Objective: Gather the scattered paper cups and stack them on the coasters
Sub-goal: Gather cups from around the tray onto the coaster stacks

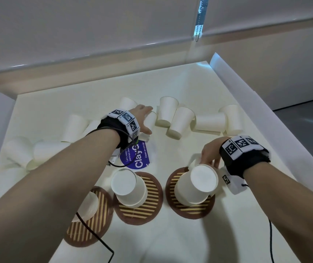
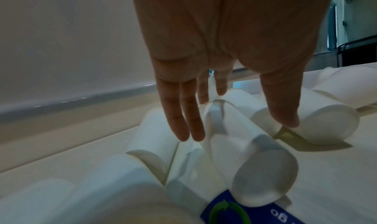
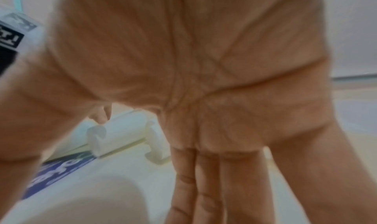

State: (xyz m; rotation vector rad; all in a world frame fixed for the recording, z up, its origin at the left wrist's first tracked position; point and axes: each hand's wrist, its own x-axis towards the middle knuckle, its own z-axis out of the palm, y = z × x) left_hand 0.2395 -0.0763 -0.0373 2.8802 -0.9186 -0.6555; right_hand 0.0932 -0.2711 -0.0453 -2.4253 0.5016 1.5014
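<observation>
On the left of the white surface (image 1: 199, 88), our left hand (image 1: 144, 118) reaches over a toppled paper cup (image 1: 150, 120) that lies on its side directly beneath the palm. The left wrist view shows the fingers (image 2: 183, 114) straight and spread to one side of the cup (image 2: 244, 147) and the thumb to the other, not yet closed; the hand holds nothing. The cup's long axis runs along the line of the hand, base toward us and mouth away, so we judge a downward close of fingers and thumb across its wall would take it. More fallen cups lie beside it and behind our forearm.

Nearer us stand three striped coasters, each carrying upturned cups: the left coaster (image 1: 95, 224), the middle coaster (image 1: 151, 198) and the right coaster (image 1: 176, 188).

On the right, our right hand (image 1: 209, 156) rests fingers-down against the far side of the stack (image 1: 197, 185) on the right coaster. The fingers look extended, not wrapped; the blurred wrist view does not settle whether they grip. The left hand is plainly the nearer to the scattered row.
</observation>
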